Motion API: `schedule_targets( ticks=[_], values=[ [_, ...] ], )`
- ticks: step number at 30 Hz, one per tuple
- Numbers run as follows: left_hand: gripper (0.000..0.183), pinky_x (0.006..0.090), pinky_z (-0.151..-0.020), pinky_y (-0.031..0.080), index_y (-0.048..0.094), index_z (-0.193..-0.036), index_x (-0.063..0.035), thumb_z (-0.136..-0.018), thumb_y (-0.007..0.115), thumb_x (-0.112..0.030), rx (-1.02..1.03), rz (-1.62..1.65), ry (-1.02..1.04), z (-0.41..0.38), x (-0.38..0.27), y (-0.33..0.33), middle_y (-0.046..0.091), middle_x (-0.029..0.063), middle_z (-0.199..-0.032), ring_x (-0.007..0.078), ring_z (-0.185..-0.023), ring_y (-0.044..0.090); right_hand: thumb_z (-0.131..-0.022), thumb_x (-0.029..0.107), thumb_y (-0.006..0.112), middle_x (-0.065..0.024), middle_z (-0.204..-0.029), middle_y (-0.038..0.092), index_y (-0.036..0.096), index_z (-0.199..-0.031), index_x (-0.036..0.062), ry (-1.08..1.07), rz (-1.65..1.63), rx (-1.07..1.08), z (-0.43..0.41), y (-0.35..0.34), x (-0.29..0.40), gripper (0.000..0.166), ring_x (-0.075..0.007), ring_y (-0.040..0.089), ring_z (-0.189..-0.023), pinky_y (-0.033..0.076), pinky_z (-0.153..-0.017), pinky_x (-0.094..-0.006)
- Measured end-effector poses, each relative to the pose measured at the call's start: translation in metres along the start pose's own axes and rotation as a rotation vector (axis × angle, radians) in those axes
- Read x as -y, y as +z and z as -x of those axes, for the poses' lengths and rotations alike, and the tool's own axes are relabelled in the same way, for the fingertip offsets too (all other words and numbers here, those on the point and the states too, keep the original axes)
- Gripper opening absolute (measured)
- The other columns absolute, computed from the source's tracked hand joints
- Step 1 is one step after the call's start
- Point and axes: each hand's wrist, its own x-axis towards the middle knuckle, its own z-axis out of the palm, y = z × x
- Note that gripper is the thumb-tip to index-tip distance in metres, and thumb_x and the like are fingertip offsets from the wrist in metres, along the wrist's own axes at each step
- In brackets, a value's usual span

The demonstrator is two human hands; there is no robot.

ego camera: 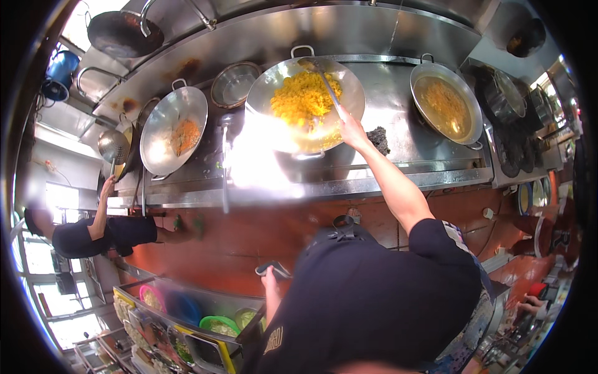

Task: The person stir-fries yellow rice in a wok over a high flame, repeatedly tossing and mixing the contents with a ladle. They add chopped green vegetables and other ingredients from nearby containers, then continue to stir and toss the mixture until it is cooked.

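Observation:
My right hand (350,128) grips the handle of a long metal ladle (329,86), whose head rests at the far side of a large steel wok (352,93). Yellow fried rice (303,98) is heaped in that wok. My left hand (269,279) is low beside my body, away from the stove, closed on a dark cloth (275,269) with a light edge. Just right of the wok, near my right forearm, lies a dark scouring pad (378,140).
A wok with orange food (154,135) is at left, beside a metal bowl (233,86). At right, another wok (474,117) holds food in liquid. A ladle (225,163) overhangs the counter edge. A co-worker (79,238) stands left; a counter (219,339) with basins is behind.

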Motion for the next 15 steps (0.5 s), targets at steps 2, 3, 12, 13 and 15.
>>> schedule_targets(
  ticks=[2, 3, 12, 13, 15],
  values=[
    [0.051, 0.0434, -0.085, 0.057, 0.062, -0.125, 0.0032, -0.085, 0.075, -0.026, -0.019, -0.142, -0.092, 0.036, -0.006, 0.015, 0.068, 0.0152, -0.119, 0.0294, -0.102, 0.068, -0.103, 0.019, 0.047, -0.0246, -0.101, 0.07, 0.034, -0.158, 0.0209, -0.009, -0.05, 0.055, -0.014, 0.007, -0.004, 0.056, -0.0348, 0.07, -0.073, 0.054, -0.065, -0.046],
    [0.053, 0.0412, -0.086, 0.056, 0.062, -0.126, 0.0046, -0.086, 0.074, -0.027, -0.086, -0.31, -0.183, 0.101, -0.054, 0.056, 0.068, 0.0161, -0.115, 0.0294, -0.1, 0.068, -0.103, 0.019, 0.047, -0.0238, -0.098, 0.069, 0.035, -0.158, 0.0206, 0.022, -0.056, 0.116, -0.012, -0.004, 0.011, 0.056, -0.0316, 0.068, -0.069, 0.053, -0.062, -0.0447],
    [0.04, 0.0428, -0.074, 0.056, 0.063, -0.117, -0.0029, -0.087, 0.072, -0.028, -0.024, -0.346, -0.079, 0.065, 0.048, -0.003, 0.07, 0.0133, -0.102, 0.0282, -0.09, 0.07, -0.097, 0.014, 0.06, -0.0233, -0.117, 0.068, 0.046, -0.153, 0.0245, -0.422, 0.227, 0.544, 0.086, -0.129, -0.026, 0.059, -0.0426, 0.066, -0.091, 0.052, -0.088, -0.0511],
    [0.04, 0.0436, -0.071, 0.057, 0.063, -0.117, -0.0045, -0.087, 0.073, -0.029, 0.093, -0.387, -0.056, 0.066, 0.036, 0.002, 0.07, 0.0125, -0.102, 0.0279, -0.089, 0.07, -0.096, 0.013, 0.061, -0.024, -0.111, 0.069, 0.046, -0.153, 0.0256, -0.456, 0.268, 0.525, 0.102, -0.164, -0.034, 0.061, -0.0423, 0.066, -0.088, 0.052, -0.086, -0.051],
    [0.046, 0.0434, -0.071, 0.057, 0.062, -0.122, -0.0086, -0.085, 0.075, -0.032, 0.131, -0.324, -0.152, 0.062, 0.003, 0.03, 0.068, 0.0126, -0.107, 0.0274, -0.091, 0.069, -0.094, 0.01, 0.063, -0.0239, -0.098, 0.07, 0.047, -0.152, 0.0284, -0.358, 0.389, 0.551, 0.128, -0.225, -0.022, 0.063, -0.0413, 0.066, -0.081, 0.053, -0.081, -0.0503]
  ],
)
